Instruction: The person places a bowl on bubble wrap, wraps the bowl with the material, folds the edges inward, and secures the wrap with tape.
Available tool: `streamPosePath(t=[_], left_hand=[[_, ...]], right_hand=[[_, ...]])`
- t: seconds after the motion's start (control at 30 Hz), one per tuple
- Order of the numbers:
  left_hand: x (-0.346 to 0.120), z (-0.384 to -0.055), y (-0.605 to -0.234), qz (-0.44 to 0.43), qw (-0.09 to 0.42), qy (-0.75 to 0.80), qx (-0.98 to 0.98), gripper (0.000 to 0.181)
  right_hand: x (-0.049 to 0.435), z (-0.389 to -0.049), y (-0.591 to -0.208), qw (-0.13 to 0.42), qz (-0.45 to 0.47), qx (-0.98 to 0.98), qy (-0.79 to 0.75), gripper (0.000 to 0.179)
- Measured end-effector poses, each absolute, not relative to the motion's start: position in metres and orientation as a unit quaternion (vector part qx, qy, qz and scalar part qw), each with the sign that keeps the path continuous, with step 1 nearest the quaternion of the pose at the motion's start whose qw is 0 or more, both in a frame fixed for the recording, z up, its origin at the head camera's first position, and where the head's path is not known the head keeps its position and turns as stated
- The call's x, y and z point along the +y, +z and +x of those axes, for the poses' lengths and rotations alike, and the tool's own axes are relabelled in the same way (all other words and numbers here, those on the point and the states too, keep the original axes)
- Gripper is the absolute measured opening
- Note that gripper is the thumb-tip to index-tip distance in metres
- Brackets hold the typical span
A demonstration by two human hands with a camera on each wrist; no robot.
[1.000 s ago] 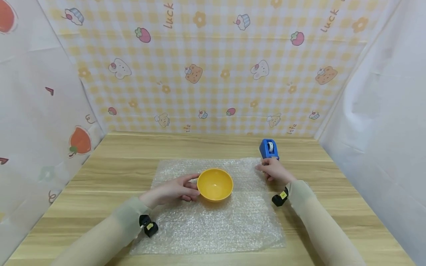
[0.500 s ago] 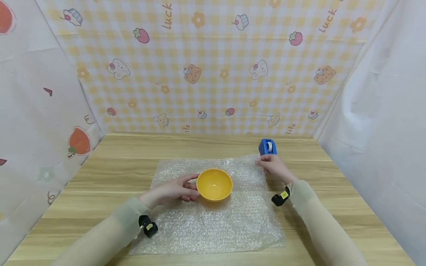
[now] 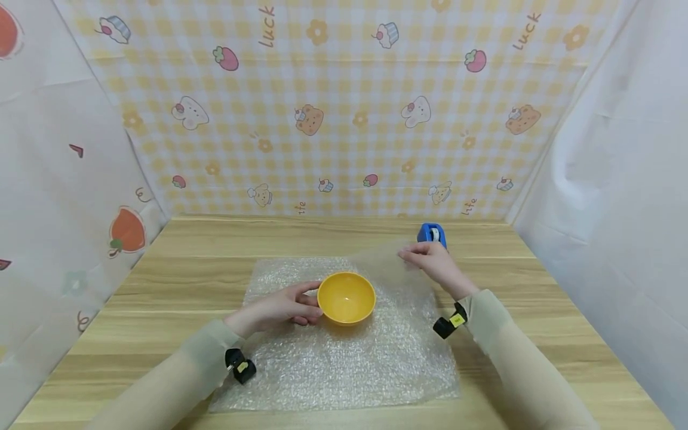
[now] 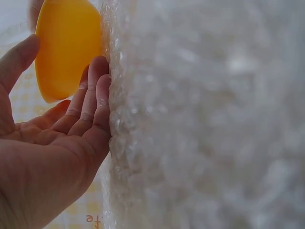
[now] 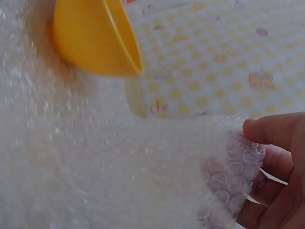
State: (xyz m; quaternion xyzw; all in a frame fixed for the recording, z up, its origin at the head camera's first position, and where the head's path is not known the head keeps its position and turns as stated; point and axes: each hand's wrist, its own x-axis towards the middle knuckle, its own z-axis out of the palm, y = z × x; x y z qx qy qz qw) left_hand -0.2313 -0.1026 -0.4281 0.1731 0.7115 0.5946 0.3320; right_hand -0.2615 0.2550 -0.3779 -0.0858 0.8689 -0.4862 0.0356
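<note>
While the right hand (image 3: 434, 266) pinches a raised corner of the wrap (image 3: 333, 370) just right of centre, the left hand (image 3: 285, 307) has fingers spread against the mid-frame bowl (image 3: 346, 298), which one sharp tug could drag or tip!

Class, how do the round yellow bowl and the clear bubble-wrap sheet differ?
The round, smooth yellow bowl is opaque, whereas the clear bubble-wrap sheet is bumpy and see-through.
The bowl is smaller; the sheet spreads beyond it all round.
The bowl sits upright; the sheet lies mostly flat beneath it, one corner held up by the right hand.
Shared: a hand touches each, the left hand on the bowl.
</note>
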Motion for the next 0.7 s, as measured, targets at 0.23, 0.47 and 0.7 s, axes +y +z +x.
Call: streamPosePath(t=[0.23,0.47,0.7], left_hand=[[-0.103,-0.233,-0.429,0.169,0.333,0.593,0.714,0.081],[-0.102,-0.233,-0.428,0.169,0.337,0.592,0.712,0.081],[-0.102,-0.234,-0.428,0.166,0.338,0.59,0.714,0.081]], right_hand=[[0.234,-0.247,-0.363,0.034,-0.125,0.866,-0.484,0.029],[0.209,-0.232,-0.358,0.019,-0.195,0.861,-0.469,0.021],[0.18,-0.216,-0.364,0.005,-0.296,0.871,-0.392,0.018]])
